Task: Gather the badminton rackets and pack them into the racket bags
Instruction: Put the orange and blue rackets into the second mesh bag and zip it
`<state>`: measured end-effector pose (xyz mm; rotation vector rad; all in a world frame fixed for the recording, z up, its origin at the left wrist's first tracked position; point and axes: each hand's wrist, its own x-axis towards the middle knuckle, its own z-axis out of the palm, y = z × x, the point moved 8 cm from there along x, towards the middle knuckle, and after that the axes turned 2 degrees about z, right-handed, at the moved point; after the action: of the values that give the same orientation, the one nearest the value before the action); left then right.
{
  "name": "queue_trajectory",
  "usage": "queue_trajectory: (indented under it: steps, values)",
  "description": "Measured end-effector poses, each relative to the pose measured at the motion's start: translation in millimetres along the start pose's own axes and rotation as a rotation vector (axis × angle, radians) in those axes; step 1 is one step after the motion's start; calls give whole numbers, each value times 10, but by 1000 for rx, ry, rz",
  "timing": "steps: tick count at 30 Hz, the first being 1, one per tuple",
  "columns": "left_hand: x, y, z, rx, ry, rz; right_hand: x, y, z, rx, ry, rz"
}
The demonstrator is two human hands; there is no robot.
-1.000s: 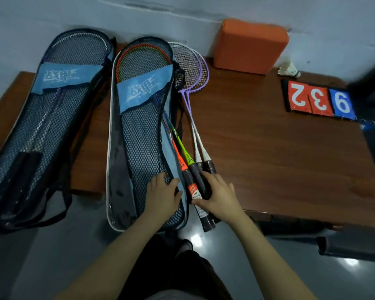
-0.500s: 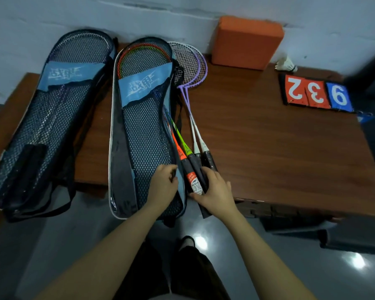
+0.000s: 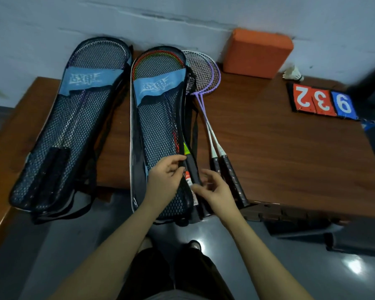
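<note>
On the table's left: a closed racket bag (image 3: 72, 135) lies with rackets inside its mesh.
Middle bag (image 3: 158, 131): holds the red-and-green rackets (image 3: 158, 59), handles poking out by the edge.
Your left hand (image 3: 167, 180): fingers pinch the bag's open edge.
Your right hand (image 3: 214, 189): fingers loosely spread, touching the handles.
Purple rackets (image 3: 206, 83): lie unpacked just right of the bag.
Far right: orange block (image 3: 258, 53), shuttlecock (image 3: 292, 73), score cards (image 3: 323, 101).
</note>
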<state>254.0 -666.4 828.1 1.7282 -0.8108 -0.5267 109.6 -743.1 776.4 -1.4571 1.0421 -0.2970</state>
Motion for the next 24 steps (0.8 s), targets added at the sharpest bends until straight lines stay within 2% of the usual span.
queue_trajectory:
  steps: [3, 6, 12, 15, 19, 24]
  values:
    - [44, 25, -136, -98, 15, -14, 13, 100, 103, 217, -25, 78]
    - [70, -6, -205, -144, -2, -22, 22, 239, 226, 269, -36, 120]
    - [-10, -386, -261, 90, -64, -82, 16, 477, 417, 116, -20, 196]
    - [-56, -589, -307, 222, -88, -108, 39, 447, 458, -29, -38, 160]
    - [-89, -746, -212, 412, -220, -96, 103, 388, 590, -246, -129, 94]
    - [-160, -811, -124, 651, -302, -28, 312, 303, 481, -246, 112, 37]
